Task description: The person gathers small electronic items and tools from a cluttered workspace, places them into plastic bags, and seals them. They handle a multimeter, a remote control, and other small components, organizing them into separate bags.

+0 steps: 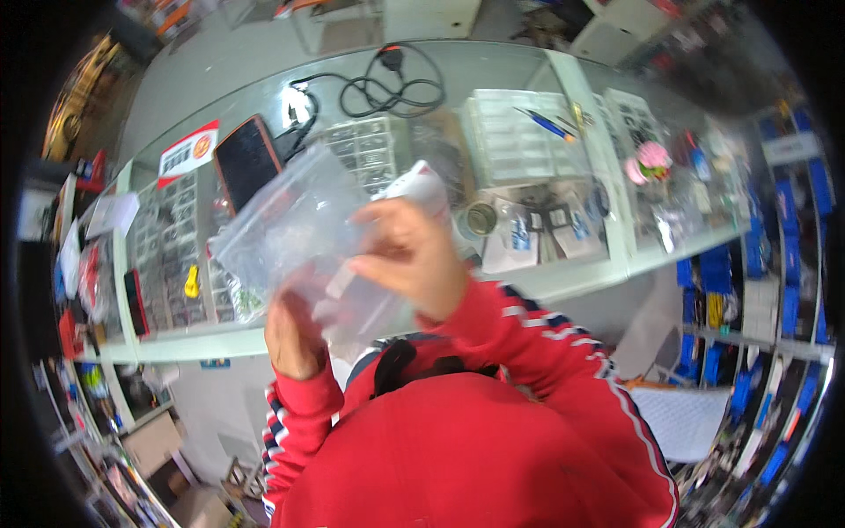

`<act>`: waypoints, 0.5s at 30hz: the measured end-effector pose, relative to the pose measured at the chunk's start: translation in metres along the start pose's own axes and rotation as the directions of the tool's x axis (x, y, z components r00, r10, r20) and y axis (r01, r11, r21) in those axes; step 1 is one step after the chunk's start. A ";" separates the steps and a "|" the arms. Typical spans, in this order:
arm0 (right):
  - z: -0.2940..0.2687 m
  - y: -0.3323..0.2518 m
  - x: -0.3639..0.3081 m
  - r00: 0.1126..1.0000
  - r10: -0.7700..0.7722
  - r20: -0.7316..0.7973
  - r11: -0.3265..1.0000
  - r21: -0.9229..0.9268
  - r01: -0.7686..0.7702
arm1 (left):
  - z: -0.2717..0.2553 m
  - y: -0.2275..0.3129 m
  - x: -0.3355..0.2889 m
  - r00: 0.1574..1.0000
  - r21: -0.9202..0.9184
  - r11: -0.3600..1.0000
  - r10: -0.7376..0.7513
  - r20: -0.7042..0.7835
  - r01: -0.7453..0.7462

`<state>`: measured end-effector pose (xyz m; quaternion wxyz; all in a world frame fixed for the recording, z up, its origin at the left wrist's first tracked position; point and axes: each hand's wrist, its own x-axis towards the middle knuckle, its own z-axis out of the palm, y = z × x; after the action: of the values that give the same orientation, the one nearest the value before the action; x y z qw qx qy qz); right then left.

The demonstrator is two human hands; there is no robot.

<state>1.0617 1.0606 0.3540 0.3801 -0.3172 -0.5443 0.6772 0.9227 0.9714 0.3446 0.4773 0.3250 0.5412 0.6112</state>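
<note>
A clear plastic bag (295,216) is held up in front of my chest, over the near edge of the glass counter. My left hand (295,339) is closed on its lower left side; part of its fingers is hidden by the plastic. My right hand (414,260) is on the bag's right side, thumb and forefinger bent together in a pinch, slightly blurred. By the right thumb a small whitish strip (340,280) shows on or in the bag; I cannot tell which. Behind the bag, a phone (248,163) with an orange-edged case lies on the counter.
The glass counter (563,273) holds a coiled black cable (392,92), a white compartment tray (519,132) with pens (547,123) on it, a round tin (481,218), a yellow item (192,282) and a pink flower ornament (650,161). Shelves with blue boxes (792,229) stand at right.
</note>
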 end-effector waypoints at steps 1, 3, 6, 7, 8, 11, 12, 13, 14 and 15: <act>0.016 0.003 -0.003 0.995 0.060 -0.077 0.996 -0.055 -0.064 | 0.003 -0.004 -0.009 0.995 -0.128 0.987 0.102 0.006 -0.100; 0.039 0.011 -0.016 0.983 -0.129 -0.127 0.959 -0.268 0.091 | -0.007 -0.010 -0.024 0.982 -0.114 0.975 0.188 -0.016 -0.189; 0.043 0.023 -0.034 0.960 -0.253 -0.121 0.897 -0.400 0.186 | -0.044 -0.026 -0.033 0.978 0.119 0.975 0.196 -0.074 -0.186; 0.029 0.029 -0.034 0.942 -0.311 -0.126 0.877 -0.420 0.233 | -0.062 -0.030 -0.031 0.978 0.074 0.983 0.175 -0.113 -0.167; -0.004 0.032 -0.029 0.870 -0.451 -0.201 0.778 -0.567 0.272 | -0.081 -0.034 -0.030 0.977 0.011 0.990 0.143 -0.157 -0.143; -0.140 0.024 -0.004 0.678 -0.582 -0.450 0.601 -0.799 -0.014 | -0.148 -0.024 -0.035 0.936 0.021 0.977 0.210 -0.283 -0.212; -0.183 0.023 0.010 0.684 -0.572 -0.452 0.559 -0.825 -0.078 | -0.169 -0.014 -0.038 0.944 0.004 0.971 0.232 -0.234 -0.238; -0.221 0.025 0.020 0.712 -0.589 -0.383 0.447 -0.888 -0.107 | -0.185 -0.008 -0.041 0.908 0.072 0.975 0.221 -0.357 -0.210; -0.253 0.031 0.029 0.747 -0.536 -0.393 0.360 -0.907 -0.219 | -0.195 -0.005 -0.046 0.838 0.094 0.982 0.190 -0.511 -0.165; -0.277 0.041 0.038 0.759 -0.540 -0.365 0.292 -0.926 -0.237 | -0.201 -0.001 -0.054 0.837 0.101 0.980 0.197 -0.510 -0.169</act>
<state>1.2690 1.2254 0.2563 0.3428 -0.6233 -0.7021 0.0325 0.7567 0.8504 0.3090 0.2448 0.2111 0.6317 0.7046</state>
